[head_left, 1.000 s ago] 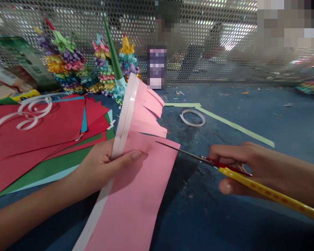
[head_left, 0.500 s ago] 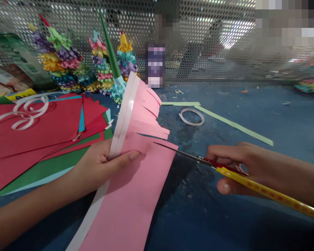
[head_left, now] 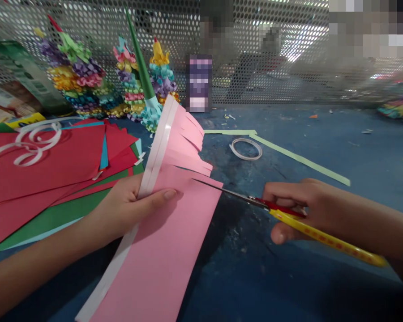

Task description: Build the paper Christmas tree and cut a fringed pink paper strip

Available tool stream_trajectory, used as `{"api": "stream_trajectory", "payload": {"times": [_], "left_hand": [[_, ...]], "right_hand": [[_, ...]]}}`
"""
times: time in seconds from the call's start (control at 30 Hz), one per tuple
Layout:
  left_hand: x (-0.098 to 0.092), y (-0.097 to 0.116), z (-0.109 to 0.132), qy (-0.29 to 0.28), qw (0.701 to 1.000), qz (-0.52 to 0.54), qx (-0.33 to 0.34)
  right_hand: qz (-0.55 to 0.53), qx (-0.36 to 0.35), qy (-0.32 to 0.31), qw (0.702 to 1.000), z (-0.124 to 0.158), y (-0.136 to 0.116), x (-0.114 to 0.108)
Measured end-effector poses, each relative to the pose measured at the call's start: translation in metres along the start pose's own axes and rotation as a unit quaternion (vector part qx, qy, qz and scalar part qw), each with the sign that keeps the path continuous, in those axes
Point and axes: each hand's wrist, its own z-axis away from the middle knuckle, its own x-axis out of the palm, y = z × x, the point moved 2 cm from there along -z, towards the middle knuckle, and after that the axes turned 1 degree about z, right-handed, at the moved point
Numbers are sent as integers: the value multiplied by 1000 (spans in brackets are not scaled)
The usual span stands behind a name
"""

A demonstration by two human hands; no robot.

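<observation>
My left hand [head_left: 130, 208] grips a long pink paper sheet [head_left: 157, 250] with the thumb on top, at a white paper strip [head_left: 156, 154] stuck along its left edge. The sheet's upper part is cut into a fringe [head_left: 188, 143]. My right hand [head_left: 295, 210] holds red-handled scissors [head_left: 251, 199], with the blade tips reaching over the sheet's right edge. A yellow red-patterned stick [head_left: 325, 237] lies along the scissors in that hand.
Overlapping red and green paper sheets [head_left: 47, 179] lie left, under a white paper curl [head_left: 30, 143]. Colourful paper-curl trees [head_left: 77, 76] stand behind. A tape roll [head_left: 246, 149] and a pale green strip [head_left: 298, 158] lie on the blue table [head_left: 289, 268], before a perforated metal screen [head_left: 255, 49].
My right hand and the scissors have moved left, with the blades further across the pink sheet. The yellow stick has shifted left with them. My left hand keeps its grip.
</observation>
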Motion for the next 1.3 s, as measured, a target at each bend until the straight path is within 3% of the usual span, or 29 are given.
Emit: {"api": "stream_trajectory", "payload": {"times": [0.1,0.27,0.43,0.73,0.9,1.17,1.3], "left_hand": [[0,1,-1,-1,999,38,-34],[-2,2,-4,1,998,60,-37],[-3,0,-6,-20,993,100,-61],[-4,-4,-9,-26,982,143,-119],[-2,1,-5,-66,977,154,-132],[-3,-1,-3,-75,965,212,-135],[-4,1,-3,-82,964,214,-136]], "right_hand": [[-27,19,-24,999,-4,-1,4],[-60,48,-41,996,-8,-1,7],[-51,-16,-59,997,-11,2,13],[26,-49,-82,995,-13,-13,3],[26,-43,-90,995,-19,-10,4],[-4,9,-93,996,-33,-24,7],[2,-6,-78,997,-30,-21,3]]}}
